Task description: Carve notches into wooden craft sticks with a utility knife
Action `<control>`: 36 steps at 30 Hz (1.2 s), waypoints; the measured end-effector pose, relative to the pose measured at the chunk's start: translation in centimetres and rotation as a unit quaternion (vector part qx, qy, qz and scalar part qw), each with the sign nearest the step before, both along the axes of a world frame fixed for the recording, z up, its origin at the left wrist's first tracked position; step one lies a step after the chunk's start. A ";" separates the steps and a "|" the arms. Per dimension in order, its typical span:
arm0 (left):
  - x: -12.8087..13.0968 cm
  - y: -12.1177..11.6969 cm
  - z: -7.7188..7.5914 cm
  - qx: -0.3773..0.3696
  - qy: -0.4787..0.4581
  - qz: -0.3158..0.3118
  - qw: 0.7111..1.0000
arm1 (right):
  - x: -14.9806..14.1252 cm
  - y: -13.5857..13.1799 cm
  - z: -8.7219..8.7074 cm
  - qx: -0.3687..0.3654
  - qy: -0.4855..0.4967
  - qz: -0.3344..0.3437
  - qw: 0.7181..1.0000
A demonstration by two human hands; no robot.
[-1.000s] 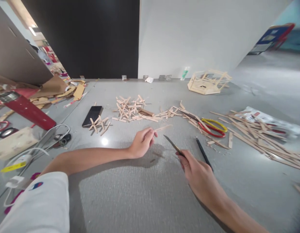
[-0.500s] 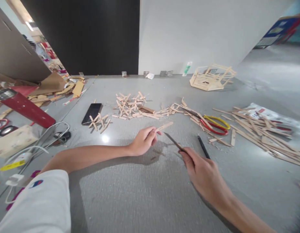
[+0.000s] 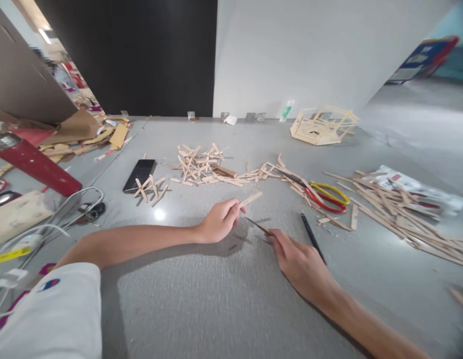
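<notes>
My left hand (image 3: 221,221) pinches a wooden craft stick (image 3: 251,199) near one end, so the stick points up and to the right. A small dark mark or slot shows on the stick. In my right hand (image 3: 297,254) is a slim, tapered metal tool (image 3: 257,225); whether it is a file or a knife I cannot tell. Its tip points at my left fingertips, just below the stick, and I cannot see if the two touch. Beside my right hand a black pen-like stick (image 3: 312,234) lies on the grey table (image 3: 201,309). Small wood scraps (image 3: 242,239) lie under my left hand.
Cut craft sticks (image 3: 197,162) are piled beyond my hands, near a phone (image 3: 140,174). Red-and-yellow-handled scissors (image 3: 329,197) and long wood strips (image 3: 399,214) lie right. A wooden stick frame (image 3: 323,127) stands at the back. Left are a red bottle (image 3: 39,164) and cables (image 3: 67,209).
My right hand has moved left, bringing the tool's tip close to my left fingers and the stick. My left hand keeps its pinch. The whole view has shifted slightly.
</notes>
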State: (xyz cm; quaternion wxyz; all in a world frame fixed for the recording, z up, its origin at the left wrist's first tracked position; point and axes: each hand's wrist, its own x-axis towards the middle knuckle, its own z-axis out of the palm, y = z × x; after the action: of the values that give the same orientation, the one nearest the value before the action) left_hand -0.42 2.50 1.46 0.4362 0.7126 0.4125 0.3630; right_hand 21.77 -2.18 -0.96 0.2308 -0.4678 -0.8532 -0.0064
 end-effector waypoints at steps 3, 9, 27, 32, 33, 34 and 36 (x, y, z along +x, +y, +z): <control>0.0 0.0 -0.1 0.001 0.000 -0.006 1.000 | 0.4 0.1 -0.4 -0.007 0.006 0.002 1.000; 0.2 -0.1 0.1 -0.005 0.010 0.003 1.000 | 0.3 0.0 -0.1 -0.015 -0.011 0.002 1.000; 0.1 -0.1 0.1 0.005 0.025 -0.002 1.000 | 0.1 0.0 0.1 -0.039 -0.007 -0.003 0.999; 0.1 -0.2 0.1 0.009 0.033 -0.001 0.999 | 0.2 -0.1 0.1 -0.046 -0.007 -0.004 0.999; 0.1 -0.2 0.1 0.010 0.034 -0.001 0.999 | 0.2 -0.1 0.1 -0.048 -0.007 -0.005 0.999; 0.1 -0.2 0.2 0.010 0.034 0.000 0.999 | 0.2 -0.1 0.1 -0.049 -0.007 -0.005 0.999; 0.2 -0.3 0.3 0.010 0.033 0.001 0.999 | 0.2 -0.1 0.1 -0.051 -0.008 -0.007 0.999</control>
State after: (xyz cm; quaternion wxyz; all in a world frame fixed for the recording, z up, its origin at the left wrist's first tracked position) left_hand -0.27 2.24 1.75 0.4148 0.7284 0.4234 0.3436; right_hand 22.00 -2.28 -0.89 0.2001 -0.4849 -0.8508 0.0314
